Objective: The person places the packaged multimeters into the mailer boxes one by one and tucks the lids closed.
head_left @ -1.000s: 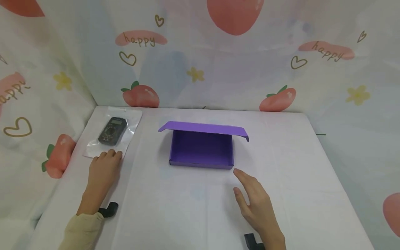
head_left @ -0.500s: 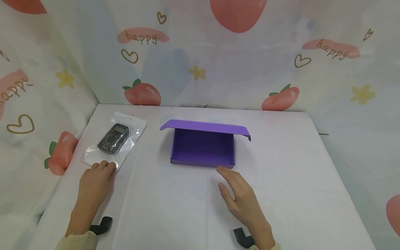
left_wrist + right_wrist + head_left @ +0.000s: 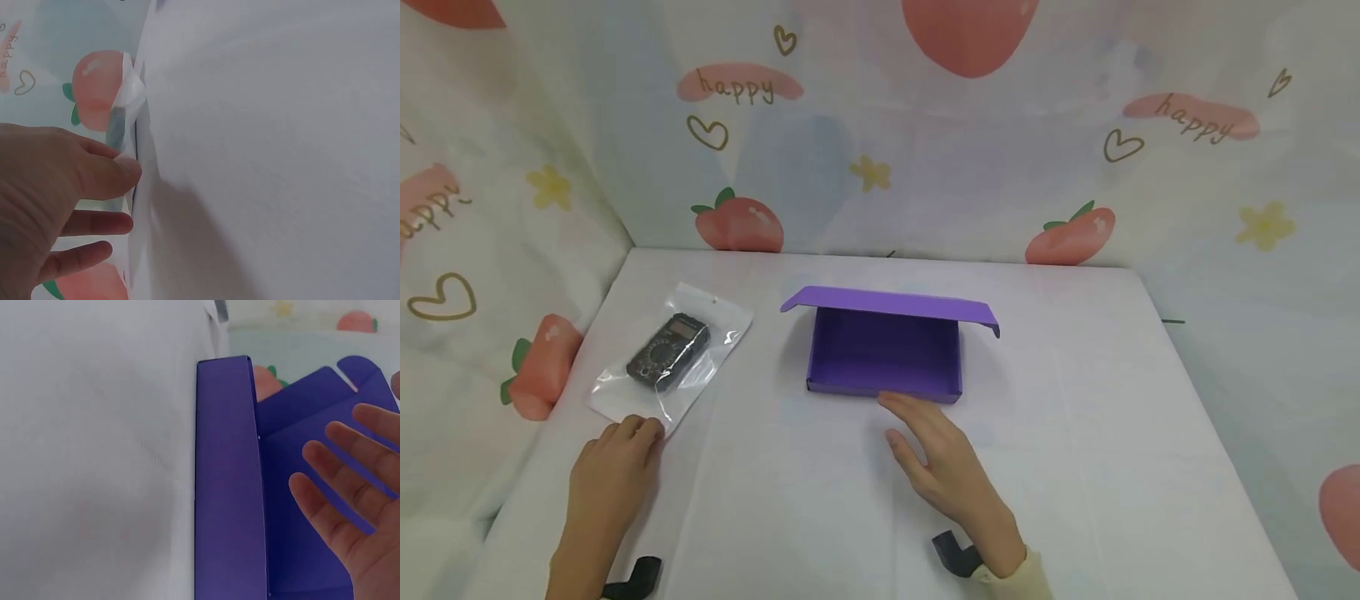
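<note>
A black digital multimeter [image 3: 668, 352] lies in a clear plastic bag [image 3: 718, 321] on the left side of the table. My left hand [image 3: 613, 479] pinches the bag's near edge between thumb and fingers; the left wrist view shows the thumb [image 3: 112, 178] on the plastic. In the middle stands a purple cardboard box [image 3: 885, 354], its lid [image 3: 887, 302] raised at the back and its inside bare. My right hand [image 3: 943, 462] hovers by the box's front edge with fingers extended and nothing in them. The right wrist view shows its spread fingers [image 3: 344, 469] in front of the box.
A white cloth [image 3: 1075, 467] covers the table. Patterned curtains [image 3: 940, 167] with peaches and hearts hang behind it and along both sides. A black wrist mount [image 3: 957, 554] sits on the right wrist, and another mount [image 3: 636, 577] on the left.
My left hand has drawn the bagged multimeter toward the near side of the table, turning it slightly. My right hand has moved left along the box's front edge. The box stays put.
</note>
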The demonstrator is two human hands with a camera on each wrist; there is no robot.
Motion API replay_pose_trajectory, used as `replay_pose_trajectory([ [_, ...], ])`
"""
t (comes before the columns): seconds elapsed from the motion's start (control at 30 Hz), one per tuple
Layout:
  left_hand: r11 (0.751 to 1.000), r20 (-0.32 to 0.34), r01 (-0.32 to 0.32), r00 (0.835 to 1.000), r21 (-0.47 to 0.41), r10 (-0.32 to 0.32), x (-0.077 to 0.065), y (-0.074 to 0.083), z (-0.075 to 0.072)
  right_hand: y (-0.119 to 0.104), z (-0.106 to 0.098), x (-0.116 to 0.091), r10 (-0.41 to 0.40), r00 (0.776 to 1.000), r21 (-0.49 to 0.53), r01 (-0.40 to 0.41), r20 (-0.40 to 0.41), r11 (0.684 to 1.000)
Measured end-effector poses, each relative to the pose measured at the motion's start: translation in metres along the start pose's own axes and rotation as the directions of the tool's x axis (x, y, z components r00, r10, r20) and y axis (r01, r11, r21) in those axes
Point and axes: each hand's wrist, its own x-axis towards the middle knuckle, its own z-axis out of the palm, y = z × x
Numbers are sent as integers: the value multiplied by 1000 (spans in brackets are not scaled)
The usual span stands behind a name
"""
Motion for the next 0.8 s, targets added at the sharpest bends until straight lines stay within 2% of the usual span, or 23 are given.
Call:
replay_pose_trajectory([
  [0.13,1000,-5,3,1000,-7,-3,-7,-2,-1,-3,9,9,11,999,53,-14,43,999],
  [0.27,1000,-2,23,1000,-19,-23,-13,-5,-4,-7,18,18,49,993,114,-61,106,992],
  [0.5,996,4,90,996,-6,-90,-21,-18,-9,-18,35,39,105,974,264,-156,199,952],
  [0.8,985,16,171,985,15,-172,-27,-38,-13,-30,58,66,95,956,375,-199,278,905],
])
